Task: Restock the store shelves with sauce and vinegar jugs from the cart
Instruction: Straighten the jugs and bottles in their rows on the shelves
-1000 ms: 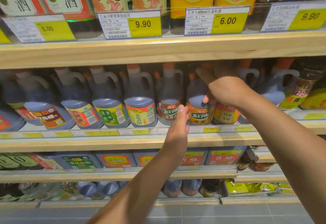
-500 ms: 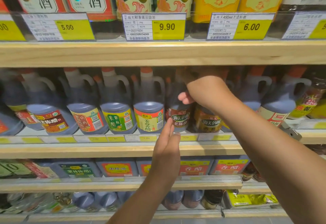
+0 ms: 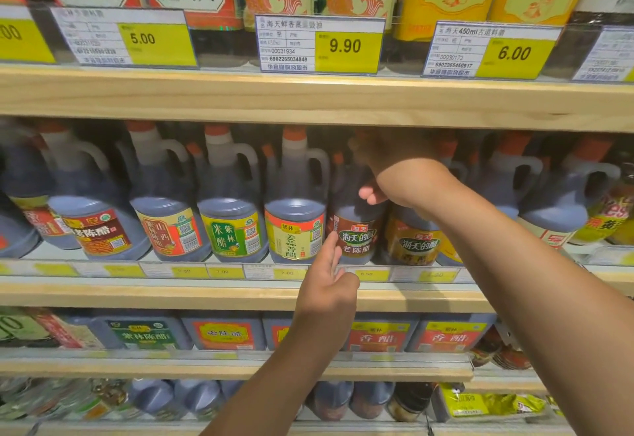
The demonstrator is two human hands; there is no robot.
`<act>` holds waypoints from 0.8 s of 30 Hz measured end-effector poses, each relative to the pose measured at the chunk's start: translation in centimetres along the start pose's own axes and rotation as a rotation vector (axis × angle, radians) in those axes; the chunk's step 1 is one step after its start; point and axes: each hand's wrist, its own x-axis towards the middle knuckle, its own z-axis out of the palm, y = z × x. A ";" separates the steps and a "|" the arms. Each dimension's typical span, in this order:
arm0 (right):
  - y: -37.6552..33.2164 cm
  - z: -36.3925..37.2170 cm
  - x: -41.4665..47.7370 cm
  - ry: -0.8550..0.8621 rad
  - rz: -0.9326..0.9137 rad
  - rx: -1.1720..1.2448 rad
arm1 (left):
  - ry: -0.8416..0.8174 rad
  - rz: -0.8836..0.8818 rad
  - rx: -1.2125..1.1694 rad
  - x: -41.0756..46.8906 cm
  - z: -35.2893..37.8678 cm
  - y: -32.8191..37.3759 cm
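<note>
Nothing fancy on this person: two bare forearms [image 3: 274,384], uncovered all the way back to where they leave view. The left hand [image 3: 326,284] shows just under the brown-label jug [image 3: 356,240], the right hand [image 3: 401,174] over its top. Fingers [image 3: 330,247] bare too, and a bit blurry.

— What do the yellow price tags up top say?
— The first tag [image 3: 142,38] reads 5.00. The middle tag [image 3: 344,46] reads 9.90 and 00031934, and the third tag [image 3: 514,53] reads 6.00 and 450ml.
— And the jugs underneath?
— The red-labelled jug [image 3: 99,235] says 老陈醋, the green-labelled jug [image 3: 233,236] says 米醋, and the brown-labelled jug [image 3: 356,240] says 海天 and 老陈醋.
</note>
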 end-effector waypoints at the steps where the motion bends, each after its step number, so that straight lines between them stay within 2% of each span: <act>1: 0.0 -0.2 -0.1 0.001 -0.006 -0.007 | 0.003 0.001 -0.008 -0.1 0.0 0.1; 8: 0.1 -0.4 -0.7 -0.006 0.040 -0.188 | -0.007 -0.008 -0.059 -0.8 -0.6 0.7; 10: 0.2 0.0 -0.8 -0.037 0.131 -0.035 | -0.007 -0.003 -0.067 -1.0 -1.0 0.8; 13: 0.5 0.5 -1.0 0.045 0.077 0.020 | 0.060 0.032 -0.107 -1.6 -2.2 0.9; 15: 0.9 0.9 -1.4 0.164 -0.043 -0.176 | 0.159 0.062 -0.158 -2.3 -3.2 0.8; 17: 1.1 1.4 -2.0 0.383 -0.212 -0.497 | 0.264 0.090 -0.177 -2.7 -4.2 0.8; 19: 0.3 2.5 -2.8 0.468 -0.315 -0.591 | 0.338 0.120 -0.164 -2.8 -5.4 0.7; 22: -1.7 4.5 -2.8 0.201 -0.207 -0.314 | 0.307 0.111 -0.110 -2.1 -6.8 0.4; 24: -2.6 5.8 -2.1 0.019 -0.100 -0.246 | 0.231 0.079 -0.076 -1.7 -7.3 0.4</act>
